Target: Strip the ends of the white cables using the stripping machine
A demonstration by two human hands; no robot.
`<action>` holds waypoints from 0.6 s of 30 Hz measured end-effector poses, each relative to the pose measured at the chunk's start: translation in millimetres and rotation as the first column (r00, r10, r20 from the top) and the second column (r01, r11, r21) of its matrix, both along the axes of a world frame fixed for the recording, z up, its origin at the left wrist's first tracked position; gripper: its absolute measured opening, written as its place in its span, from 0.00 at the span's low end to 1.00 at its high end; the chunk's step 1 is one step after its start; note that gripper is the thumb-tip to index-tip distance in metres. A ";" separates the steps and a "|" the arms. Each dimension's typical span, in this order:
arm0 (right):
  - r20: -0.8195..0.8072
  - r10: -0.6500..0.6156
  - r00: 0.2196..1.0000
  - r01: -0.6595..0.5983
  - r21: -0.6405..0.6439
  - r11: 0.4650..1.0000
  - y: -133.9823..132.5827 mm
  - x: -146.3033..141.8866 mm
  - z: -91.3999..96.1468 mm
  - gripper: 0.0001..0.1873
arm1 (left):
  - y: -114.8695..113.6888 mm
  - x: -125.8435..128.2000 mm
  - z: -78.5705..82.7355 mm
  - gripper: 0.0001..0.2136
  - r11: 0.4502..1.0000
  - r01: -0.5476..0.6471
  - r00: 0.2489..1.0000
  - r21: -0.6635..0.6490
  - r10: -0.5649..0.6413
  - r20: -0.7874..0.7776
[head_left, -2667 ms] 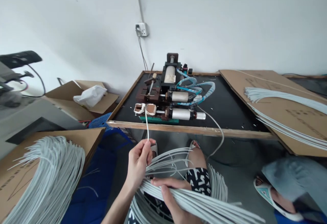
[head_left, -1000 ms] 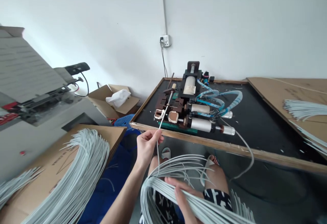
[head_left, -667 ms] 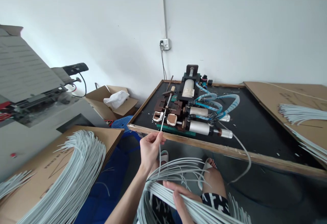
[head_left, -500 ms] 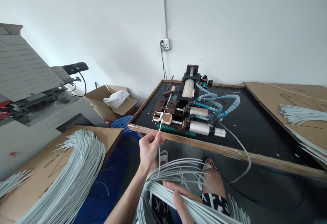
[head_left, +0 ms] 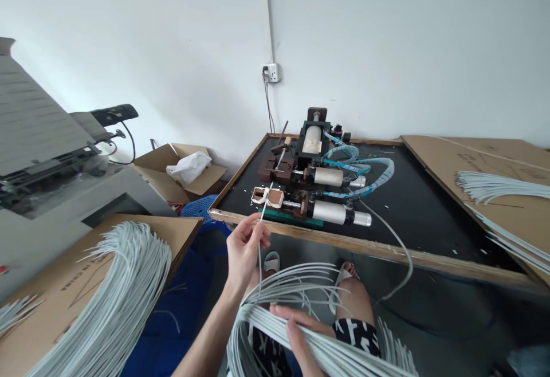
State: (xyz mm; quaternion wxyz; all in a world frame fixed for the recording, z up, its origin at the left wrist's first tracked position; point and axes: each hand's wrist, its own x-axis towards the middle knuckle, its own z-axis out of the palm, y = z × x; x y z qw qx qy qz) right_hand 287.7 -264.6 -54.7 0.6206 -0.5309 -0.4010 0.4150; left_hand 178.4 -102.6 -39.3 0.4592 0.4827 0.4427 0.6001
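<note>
Pale grey cable is fanning across the person's lap, the right hand (head_left: 301,337) curling its fingers around a thick bundle of strands (head_left: 268,322) and gripping it firmly. The left hand (head_left: 244,251) is closed, pinching a single strand (head_left: 259,268) between thumb and fingertips and raising its tip over the wooden bench edge (head_left: 344,244), just in front of a white-and-brown clamp (head_left: 268,196) on a pneumatic machine (head_left: 329,177). More cable (head_left: 129,274) is lying across a cardboard sheet (head_left: 64,285) nearby, to the left.
</note>
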 end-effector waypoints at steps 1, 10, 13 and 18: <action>-0.001 -0.009 1.000 0.009 -0.002 1.000 -0.2 0.4 -1.0 0.14 | -0.1 -0.1 0.0 0.16 1.000 -0.010 1.000 0.007 0.010 0.002; -0.091 0.037 0.995 -0.044 -0.085 0.995 -11.4 -8.1 -14.5 0.11 | -28.3 -5.2 14.5 0.07 0.957 0.169 0.947 0.236 -0.092 -0.308; -0.112 0.030 0.993 -0.041 -0.098 0.994 -13.7 -10.8 -15.8 0.10 | -37.0 -7.1 27.2 0.09 0.799 0.558 0.684 0.223 -0.291 -0.669; -0.011 -0.036 0.999 0.035 -0.096 0.995 -13.1 -9.9 -33.1 0.07 | -53.6 -4.2 49.8 0.11 0.526 0.842 0.400 0.121 -0.457 -0.795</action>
